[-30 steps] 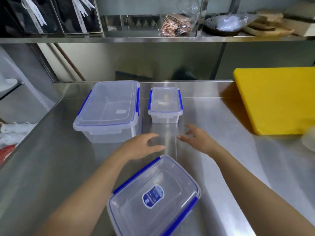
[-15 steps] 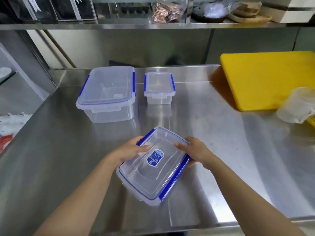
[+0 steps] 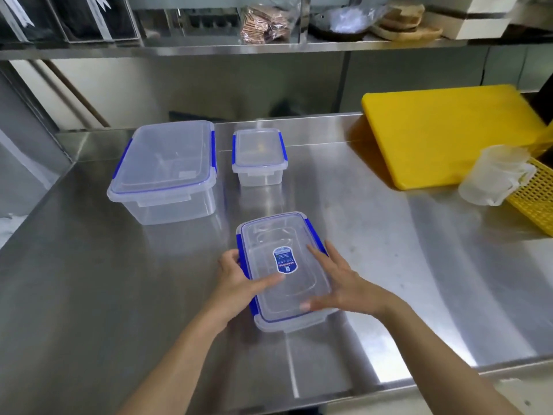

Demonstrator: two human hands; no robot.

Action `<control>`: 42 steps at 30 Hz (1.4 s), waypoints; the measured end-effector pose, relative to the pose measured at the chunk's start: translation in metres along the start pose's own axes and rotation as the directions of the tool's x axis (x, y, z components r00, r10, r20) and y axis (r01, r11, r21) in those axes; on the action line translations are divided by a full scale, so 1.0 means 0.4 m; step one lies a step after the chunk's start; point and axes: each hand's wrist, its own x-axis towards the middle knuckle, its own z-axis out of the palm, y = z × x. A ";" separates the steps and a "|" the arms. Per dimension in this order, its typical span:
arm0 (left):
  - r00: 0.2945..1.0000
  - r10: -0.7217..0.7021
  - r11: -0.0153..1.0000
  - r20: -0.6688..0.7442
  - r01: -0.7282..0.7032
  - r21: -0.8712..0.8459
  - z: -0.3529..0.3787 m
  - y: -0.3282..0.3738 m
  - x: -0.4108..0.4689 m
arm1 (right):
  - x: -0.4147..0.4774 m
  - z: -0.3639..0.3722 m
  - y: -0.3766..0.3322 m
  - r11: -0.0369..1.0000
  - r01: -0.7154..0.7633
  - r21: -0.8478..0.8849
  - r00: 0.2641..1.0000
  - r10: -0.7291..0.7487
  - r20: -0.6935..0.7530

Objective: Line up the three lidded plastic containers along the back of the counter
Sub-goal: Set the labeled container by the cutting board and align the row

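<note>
Three clear lidded containers with blue clips stand on the steel counter [image 3: 89,280]. The large container [image 3: 164,169] is at the back left. To its right, close to the back wall, stands the small container [image 3: 258,155]. The medium container [image 3: 284,268], with a blue label on its lid, lies nearer to me, its long side pointing away. My left hand [image 3: 239,277] grips its left edge with the thumb on the lid. Along its right edge lies my right hand [image 3: 341,286], fingers on the lid and the near corner.
A yellow cutting board [image 3: 449,133] leans at the back right. In front of it stand a clear measuring jug [image 3: 493,175] and a yellow mesh basket [image 3: 535,196]. A steel shelf [image 3: 239,49] with bags and boxes runs overhead. The counter's front edge is near my forearms.
Both hands came back from the back containers and took hold of the medium container. It has been turned from diagonal to pointing straight away from me.
</note>
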 end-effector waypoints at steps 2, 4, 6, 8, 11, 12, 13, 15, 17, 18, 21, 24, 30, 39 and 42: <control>0.959 0.020 0.999 0.284 -0.033 0.041 -0.022 -0.019 -0.012 | -0.018 -0.008 0.015 0.982 0.008 -0.188 0.993 0.014 0.115; 0.883 0.010 0.982 0.469 -0.096 0.160 -0.021 -0.025 -0.016 | -0.020 -0.014 0.021 0.969 0.028 -0.247 0.993 0.002 0.120; 0.877 -0.029 0.934 0.480 -0.147 0.326 -0.010 -0.024 -0.001 | -0.012 -0.020 0.026 0.963 0.021 -0.268 0.997 0.000 0.077; 0.892 -0.041 0.871 0.450 -0.188 0.453 0.006 -0.012 0.028 | -0.004 -0.031 0.039 0.952 0.006 -0.306 1.000 0.000 0.020; 0.906 -0.027 0.778 0.423 -0.247 0.578 0.032 0.007 0.082 | 0.005 -0.060 0.067 0.947 0.007 -0.322 0.998 -0.028 -0.062; 0.908 -0.012 0.752 0.419 -0.267 0.602 0.042 0.015 0.102 | 0.009 -0.072 0.076 0.954 0.016 -0.299 0.995 -0.043 -0.085; 0.911 0.010 0.736 0.413 -0.286 0.613 0.053 0.024 0.122 | 0.016 -0.085 0.084 0.963 0.023 -0.269 0.993 -0.053 -0.106; 0.917 0.082 0.729 0.390 -0.322 0.604 0.080 0.046 0.161 | 0.034 -0.113 0.096 0.978 0.011 -0.206 0.986 -0.045 -0.163; 0.921 0.178 0.739 0.346 -0.357 0.571 0.113 0.068 0.196 | 0.058 -0.146 0.105 0.987 -0.035 -0.156 0.966 -0.007 -0.260; 0.922 0.220 0.744 0.319 -0.370 0.556 0.131 0.077 0.212 | 0.071 -0.163 0.108 0.989 -0.061 -0.137 0.954 0.018 -0.300; 0.922 0.316 0.762 0.222 -0.386 0.521 0.177 0.096 0.261 | 0.116 -0.214 0.113 0.985 -0.122 -0.125 0.931 0.070 -0.358; 0.902 0.401 0.749 0.159 -0.422 0.511 0.209 0.121 0.310 | 0.178 -0.269 0.116 0.975 -0.155 -0.157 0.925 0.087 -0.370; 0.918 0.392 0.804 0.051 -0.370 0.466 0.266 0.176 0.432 | 0.328 -0.385 0.139 0.974 -0.134 -0.184 0.950 0.073 -0.304; 0.960 0.280 0.820 -0.027 -0.225 0.526 0.331 0.247 0.638 | 0.559 -0.499 0.179 0.985 -0.055 -0.161 0.955 0.005 -0.295; 0.951 0.301 0.816 -0.070 -0.219 0.535 0.343 0.257 0.691 | 0.611 -0.522 0.197 0.987 -0.035 -0.155 0.958 -0.011 -0.286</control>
